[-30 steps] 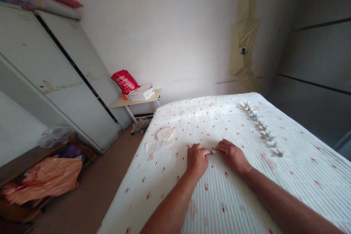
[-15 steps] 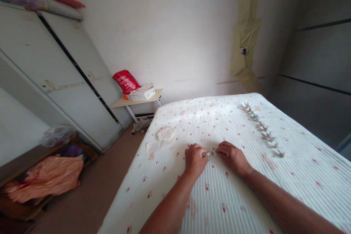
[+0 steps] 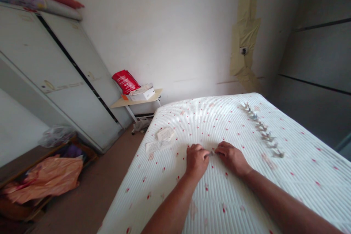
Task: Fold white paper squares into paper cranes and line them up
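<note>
Both hands rest knuckles-up on a white mattress [image 3: 236, 197] dotted with red marks. My left hand [image 3: 196, 161] and my right hand [image 3: 230, 157] have their fingers curled and pinched together on a tiny folded paper piece [image 3: 211, 153] lying between them on the sheet. A row of several small folded paper figures [image 3: 261, 129] runs along the mattress to the right of my right hand. A small stack of paper squares [image 3: 165, 134] and some flat slips [image 3: 154, 146] lie to the left, beyond my left hand.
A side table [image 3: 136, 101] with a red bag [image 3: 125, 81] and boxes stands by the far wall. A pale wardrobe [image 3: 55, 76] lines the left side, with a bench holding an orange cloth [image 3: 46, 177] and a plastic bag in front.
The hands have drawn a little closer over the small paper piece; otherwise nothing has shifted.
</note>
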Demonstrator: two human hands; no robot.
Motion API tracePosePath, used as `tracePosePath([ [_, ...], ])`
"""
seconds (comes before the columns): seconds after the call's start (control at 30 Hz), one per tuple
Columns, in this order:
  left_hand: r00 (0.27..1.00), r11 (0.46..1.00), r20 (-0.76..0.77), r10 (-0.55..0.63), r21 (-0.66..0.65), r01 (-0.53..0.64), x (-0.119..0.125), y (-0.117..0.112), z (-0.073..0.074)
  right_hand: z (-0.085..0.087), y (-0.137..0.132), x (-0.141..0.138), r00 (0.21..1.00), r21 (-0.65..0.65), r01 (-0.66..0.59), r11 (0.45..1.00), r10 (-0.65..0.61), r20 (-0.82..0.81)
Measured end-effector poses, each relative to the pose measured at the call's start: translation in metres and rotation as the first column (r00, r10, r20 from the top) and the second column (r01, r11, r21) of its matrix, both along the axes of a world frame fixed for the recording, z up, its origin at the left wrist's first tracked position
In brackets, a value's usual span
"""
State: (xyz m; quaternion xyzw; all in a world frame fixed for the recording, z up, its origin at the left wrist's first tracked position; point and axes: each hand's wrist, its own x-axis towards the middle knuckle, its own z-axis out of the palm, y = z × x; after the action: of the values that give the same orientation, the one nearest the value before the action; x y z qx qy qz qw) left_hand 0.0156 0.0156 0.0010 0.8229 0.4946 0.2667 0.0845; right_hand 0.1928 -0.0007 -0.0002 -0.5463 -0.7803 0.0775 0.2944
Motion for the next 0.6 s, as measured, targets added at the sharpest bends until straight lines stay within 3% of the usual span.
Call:
tracePosePath([
  [0.4, 1.000, 1.000, -0.001, -0.004, 0.019, 0.004, 0.0017, -0.0017, 0.0019, -0.0021, 0.0055, 0.0011, 0.978, 0.050, -0.017, 0.999, 0.027, -0.209],
  [0.6, 1.000, 1.000, -0.003, -0.001, 0.017, 0.001, 0.0016, -0.0015, 0.0016, -0.0033, 0.0081, 0.0022, 0.971, 0.055, -0.004, 0.998, 0.017, -0.239],
])
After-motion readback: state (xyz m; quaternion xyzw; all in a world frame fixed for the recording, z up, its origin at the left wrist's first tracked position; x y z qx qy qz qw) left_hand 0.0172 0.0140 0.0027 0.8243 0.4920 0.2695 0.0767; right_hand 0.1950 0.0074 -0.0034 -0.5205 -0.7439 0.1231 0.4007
